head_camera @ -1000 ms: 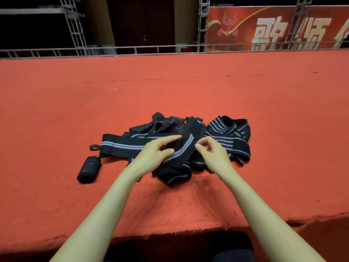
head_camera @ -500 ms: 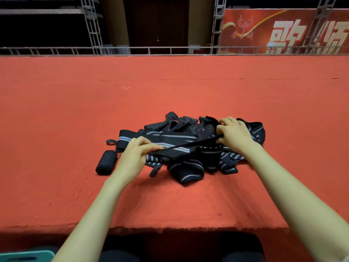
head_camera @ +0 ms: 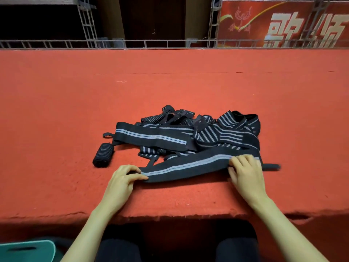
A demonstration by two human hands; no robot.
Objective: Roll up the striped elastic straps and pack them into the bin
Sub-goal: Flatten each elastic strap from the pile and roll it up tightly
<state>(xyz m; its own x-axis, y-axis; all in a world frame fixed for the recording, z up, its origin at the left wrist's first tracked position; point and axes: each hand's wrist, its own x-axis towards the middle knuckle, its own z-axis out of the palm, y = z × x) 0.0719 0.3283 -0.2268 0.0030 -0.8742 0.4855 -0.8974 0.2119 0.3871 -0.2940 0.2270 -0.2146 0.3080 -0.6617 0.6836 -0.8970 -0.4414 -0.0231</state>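
One strap is laid out flat along the near edge of the table, stripes up, and I've got an end in each hand. My left hand pinches the left end between thumb and curled fingers. My right hand has its fingers curled over the right end, thumb at the near edge. A thin tail pokes out past it on the right.

Why hold it like this? Elastic twists and bunches up, so holding both ends keeps it straight and flat. That way it should roll evenly instead of coning off to one side. I reckon keeping it close to me and just clear of the pile also stops it snagging on the others.

Everything else is heaped just behind it, touching or overlapping its far edge near the right end. There's another long one lying across the heap, plus a bunch of tangled bits I can't really count.

There's one rolled strap sitting on its own to the left, apart from the heap and not packed yet.

Down at the bottom left, below the table edge, there's a teal thing with a handle slot. I'm guessing that's the bin, and I can't see anything in it from here. So this is early days: next up is starting the roll from one end, tight enough that it doesn't spring open.
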